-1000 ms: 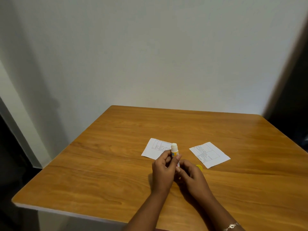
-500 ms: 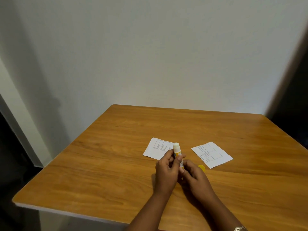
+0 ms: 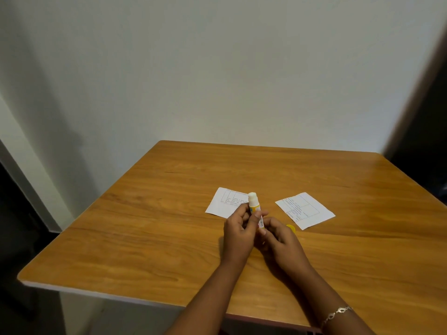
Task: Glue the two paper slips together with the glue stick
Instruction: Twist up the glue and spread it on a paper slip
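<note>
- A person sits at a square, honey-coloured wooden table set against a plain pale wall; only the forearms and hands show, reaching in from the near edge.
- Both hands meet over the middle of the table around a small white glue stick with a yellow label, held upright and uncapped — its pale glue tip exposed at the top.
- The left hand wraps the middle of the tube with its fingers closed on it; the right hand is curled around the base, probably to twist glue up. A thin silver chain bracelet sits on the right wrist.
- The left printed white paper slip lies flat just beyond the hands, partly hidden by the stick; the right printed white paper slip lies flat, well apart from the first.
- A small round yellow cap rests on the table between the right hand and the right slip.
- Risks, as I judge them: winding out too much glue could snap or smear the soft tip.
- Neither slip is pinned down — a swipe of glue could drag or crumple the light paper.
- The loose cap could roll off if nudged.
- Glue could stray onto the bare wood.
</note>
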Available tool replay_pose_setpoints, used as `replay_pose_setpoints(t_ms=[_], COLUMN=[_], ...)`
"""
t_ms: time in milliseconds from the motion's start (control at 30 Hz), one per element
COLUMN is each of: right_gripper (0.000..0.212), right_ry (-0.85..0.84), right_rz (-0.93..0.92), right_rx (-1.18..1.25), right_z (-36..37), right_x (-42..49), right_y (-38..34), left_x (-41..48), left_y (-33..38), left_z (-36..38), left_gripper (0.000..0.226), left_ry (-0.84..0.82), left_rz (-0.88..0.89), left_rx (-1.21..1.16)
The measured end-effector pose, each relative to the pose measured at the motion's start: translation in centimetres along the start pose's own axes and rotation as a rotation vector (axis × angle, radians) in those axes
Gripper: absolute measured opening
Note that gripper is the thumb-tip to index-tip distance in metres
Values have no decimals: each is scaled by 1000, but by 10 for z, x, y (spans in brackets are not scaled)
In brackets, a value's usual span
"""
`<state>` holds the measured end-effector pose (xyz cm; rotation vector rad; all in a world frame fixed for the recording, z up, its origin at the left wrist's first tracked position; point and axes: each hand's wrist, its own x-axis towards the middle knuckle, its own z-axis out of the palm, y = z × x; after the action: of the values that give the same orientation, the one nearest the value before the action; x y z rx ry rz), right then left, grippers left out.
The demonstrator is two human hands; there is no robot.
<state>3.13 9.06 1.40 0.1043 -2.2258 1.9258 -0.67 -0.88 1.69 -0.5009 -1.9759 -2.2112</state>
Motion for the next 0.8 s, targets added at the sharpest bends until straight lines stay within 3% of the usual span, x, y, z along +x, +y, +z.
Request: replay_pose_setpoints(t_ms=[333, 500, 700, 800], right_gripper=[17, 2, 17, 14], right_ry=[109, 88, 96, 107], right_rz=[25, 26, 9, 13], right_rx=[-149, -103, -249, -248], right_z=[2, 1, 4, 2], right_x=[2, 3, 0, 0], right_y=[5, 8, 2, 4], left_x=[0, 2, 2, 1], left_y=[0, 1, -1, -2], left_z=[-1, -2, 0, 1], left_gripper=[11, 13, 11, 8], left_ry=[35, 40, 49, 23], left_rz=[-39, -44, -79, -56], left_rx=[-69, -113, -109, -78])
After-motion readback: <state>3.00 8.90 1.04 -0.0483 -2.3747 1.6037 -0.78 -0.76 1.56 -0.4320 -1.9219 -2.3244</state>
